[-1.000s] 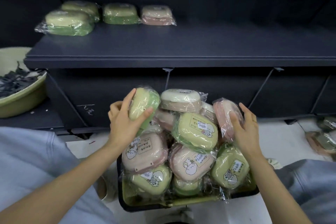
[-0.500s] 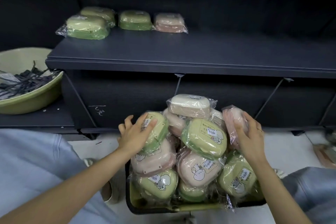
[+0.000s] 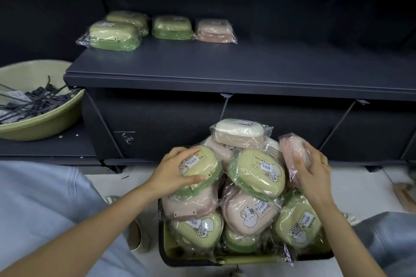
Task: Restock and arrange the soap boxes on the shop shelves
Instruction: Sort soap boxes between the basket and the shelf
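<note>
A heap of plastic-wrapped soap boxes, green and pink, fills a dark tray (image 3: 191, 262) on the floor in front of me. My left hand (image 3: 174, 174) grips a green soap box (image 3: 203, 171) lying on the left top of the heap. My right hand (image 3: 311, 170) holds a pink soap box (image 3: 290, 153) standing on edge at the heap's right side. A cream and pink box (image 3: 239, 132) lies on top. On the dark shelf (image 3: 225, 69) above, three green boxes (image 3: 113, 35) and one pink box (image 3: 215, 30) sit at the back left.
A green basin (image 3: 42, 123) with dark strips stands on a lower ledge at the left. My knees in light blue cloth frame the tray on both sides. More wrapped items lie blurred on the floor at the far right (image 3: 405, 193).
My left hand has lowered the green box from upright onto the heap. My right hand has closed round the pink box. The camera has tilted up, showing more of the shelf.
</note>
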